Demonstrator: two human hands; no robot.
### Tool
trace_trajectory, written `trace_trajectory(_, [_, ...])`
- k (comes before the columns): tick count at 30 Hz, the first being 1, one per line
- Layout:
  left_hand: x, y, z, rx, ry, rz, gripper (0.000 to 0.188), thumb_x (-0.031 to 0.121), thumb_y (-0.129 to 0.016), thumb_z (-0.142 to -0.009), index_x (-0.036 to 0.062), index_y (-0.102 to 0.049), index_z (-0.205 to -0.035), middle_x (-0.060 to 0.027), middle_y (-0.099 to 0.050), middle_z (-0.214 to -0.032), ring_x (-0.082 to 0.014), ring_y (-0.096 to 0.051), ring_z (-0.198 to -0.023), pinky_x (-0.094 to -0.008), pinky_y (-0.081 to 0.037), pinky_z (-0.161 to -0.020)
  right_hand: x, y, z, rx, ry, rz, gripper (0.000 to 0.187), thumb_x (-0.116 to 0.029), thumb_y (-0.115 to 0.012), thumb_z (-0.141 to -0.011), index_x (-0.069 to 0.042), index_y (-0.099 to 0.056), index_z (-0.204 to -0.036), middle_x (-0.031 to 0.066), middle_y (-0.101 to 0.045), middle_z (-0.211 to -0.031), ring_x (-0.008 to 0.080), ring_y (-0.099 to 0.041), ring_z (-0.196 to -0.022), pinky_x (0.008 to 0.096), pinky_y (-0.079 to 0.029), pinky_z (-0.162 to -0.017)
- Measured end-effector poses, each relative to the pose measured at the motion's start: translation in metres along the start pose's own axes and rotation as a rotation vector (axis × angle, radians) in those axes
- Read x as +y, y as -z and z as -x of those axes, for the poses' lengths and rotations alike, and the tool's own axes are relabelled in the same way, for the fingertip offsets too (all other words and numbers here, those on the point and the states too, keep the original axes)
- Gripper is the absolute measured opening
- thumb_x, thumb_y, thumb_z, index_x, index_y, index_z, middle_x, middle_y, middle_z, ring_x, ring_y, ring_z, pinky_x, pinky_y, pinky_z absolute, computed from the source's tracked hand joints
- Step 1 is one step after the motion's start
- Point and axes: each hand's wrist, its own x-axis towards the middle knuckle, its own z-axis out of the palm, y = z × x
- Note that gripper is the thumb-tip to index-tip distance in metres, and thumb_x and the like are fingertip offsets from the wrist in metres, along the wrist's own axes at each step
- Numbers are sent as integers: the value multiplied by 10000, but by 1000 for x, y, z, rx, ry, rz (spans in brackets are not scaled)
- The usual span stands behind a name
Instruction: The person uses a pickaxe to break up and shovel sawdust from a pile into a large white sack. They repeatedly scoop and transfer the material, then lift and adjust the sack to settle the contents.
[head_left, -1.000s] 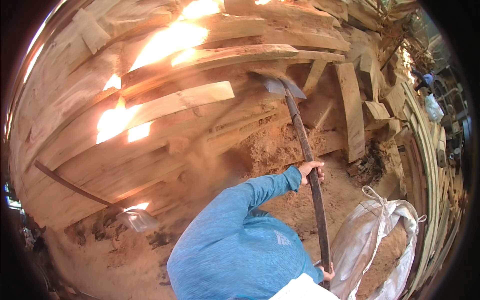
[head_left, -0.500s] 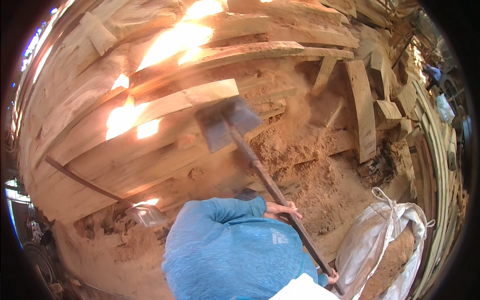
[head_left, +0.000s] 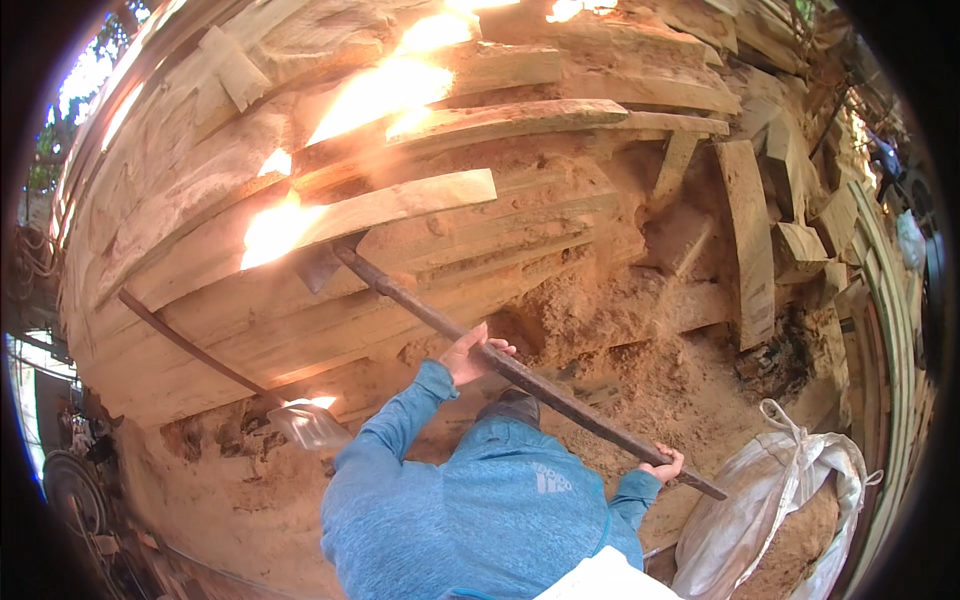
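A long-handled shovel [head_left: 560, 400] slants across the middle, its dark blade [head_left: 319, 268] at the upper left against the stacked boards. My left hand [head_left: 472, 356] is closed round the middle of its shaft. Lower down, my right hand [head_left: 664, 463] grips the shaft close to its end. Beyond the shaft, a heap of reddish-brown sawdust [head_left: 640, 350] lies against the wood. The blade is tilted and partly in shade, so I cannot tell whether it carries anything.
Long boards [head_left: 400, 205] are stacked ahead and to the left. A second shovel [head_left: 308, 425] leans on them at the left. An upright plank [head_left: 745, 240] stands at the right. Near my right side sits a white sack [head_left: 735, 510] with sawdust in its open mouth.
The shovel blade has swung left and turned more edge-on. My left hand has moved up and left, and my right hand has risen from beside the sack.
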Motion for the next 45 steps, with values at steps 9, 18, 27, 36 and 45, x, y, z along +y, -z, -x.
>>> trace_trajectory(9, [-59,-82,-61,-256,185,-256,301,380,-489,-946,141,-435,-771,-124,-613,-1123,-309,-507,-1191,-511,-392,-1007,-126,31,-17,75,296,-102,190,-130,-580,-681,-97,-401,-626,51,-401,-574,201,-441,-553,348,-448,-600])
trace_trajectory(18, [-72,-99,-55,-156,216,-24,290,339,-516,-938,139,-450,-738,-100,-642,-1039,-286,-542,-1149,-494,-423,-968,-136,44,-19,16,308,-111,146,-86,-555,-688,-78,-420,-632,49,-401,-581,202,-442,-572,348,-433,-603])
trace_trajectory(27, [-116,-85,-70,-272,485,-301,360,430,-519,-921,103,-633,-1016,-63,-637,-1109,-179,-588,-1060,-375,-475,-899,-125,132,-33,379,561,131,120,-141,-579,-505,-73,-481,-521,145,-588,-634,279,-574,-627,414,-476,-685])
trace_trajectory(36, [-176,-134,-65,-445,668,-446,318,478,-526,-907,184,-517,-1030,-29,-622,-1129,-138,-533,-1114,-377,-434,-955,-246,229,41,465,934,128,129,-141,-535,-514,-121,-419,-463,105,-500,-522,256,-560,-552,389,-461,-629])
trace_trajectory(45, [-159,-104,0,-450,740,-314,156,345,-476,-963,190,-489,-953,-47,-491,-1340,-211,-378,-1304,-471,-357,-1036,-268,206,66,432,817,252,158,-163,-591,-624,-98,-462,-559,90,-495,-556,245,-560,-583,351,-474,-607])
